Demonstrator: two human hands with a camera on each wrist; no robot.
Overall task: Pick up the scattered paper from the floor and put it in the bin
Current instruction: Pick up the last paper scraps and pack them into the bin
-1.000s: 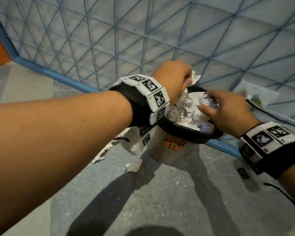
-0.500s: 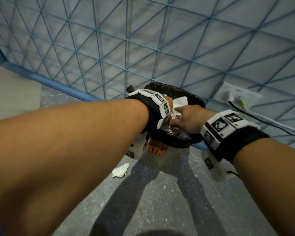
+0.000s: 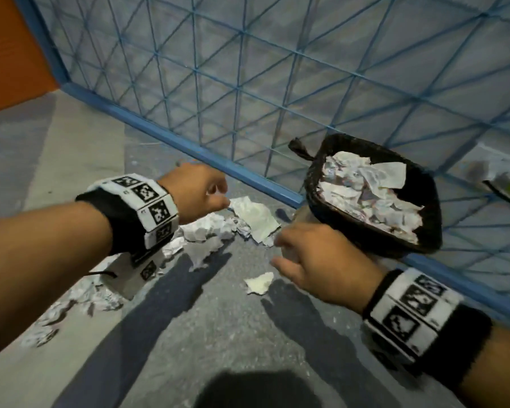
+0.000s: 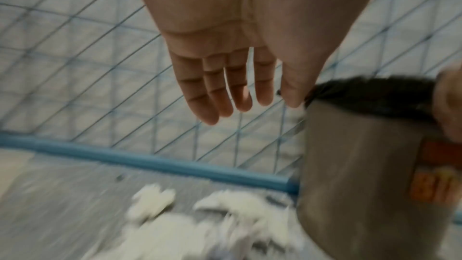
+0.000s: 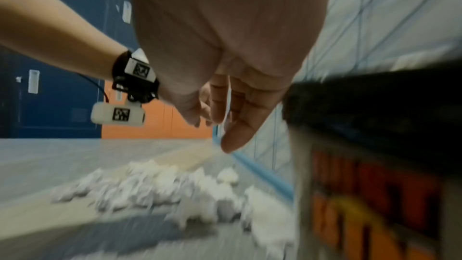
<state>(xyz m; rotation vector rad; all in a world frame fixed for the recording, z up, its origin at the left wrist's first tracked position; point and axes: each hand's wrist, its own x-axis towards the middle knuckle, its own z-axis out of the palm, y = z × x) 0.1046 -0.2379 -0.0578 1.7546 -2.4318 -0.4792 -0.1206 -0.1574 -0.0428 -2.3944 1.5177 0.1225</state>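
right hand (image 3: pixel 315 260) hangs nearest, low over the floor (image 3: pixel 218 334) just in front of the bin (image 3: pixel 418 231), its fingers loose and spread with nothing in them; the right wrist view shows the same hand (image 5: pixel 225 66) with the fingers relaxed and pointing down, and the bin's side (image 5: pixel 375 185) with orange lettering blurred at the right. a small torn scrap (image 3: pixel 259 282) lies on the floor just left of this hand, apart from the rest.

left hand (image 3: pixel 195 198) reaches a little farther out, above the heap of crumpled paper (image 3: pixel 215 228). in the head view its fingers look curled under, but the left wrist view shows the hand (image 4: pixel 225 56) with straight fingers (image 4: pixel 212 94) held together and the palm bare, holding nothing. the heap (image 4: pixel 200 224) lies on the floor below and beside it, and more crumpled pieces (image 3: pixel 80 298) trail back under the left forearm.

bin stands to the right of the heap, just beside it, against the blue base rail (image 3: pixel 165 136) of the mesh panel (image 3: pixel 248 69). it has a black liner folded over the rim and is filled with crumpled paper in the bin (image 3: pixel 368 195). an orange wall (image 3: pixel 9 54) shows at the far left.
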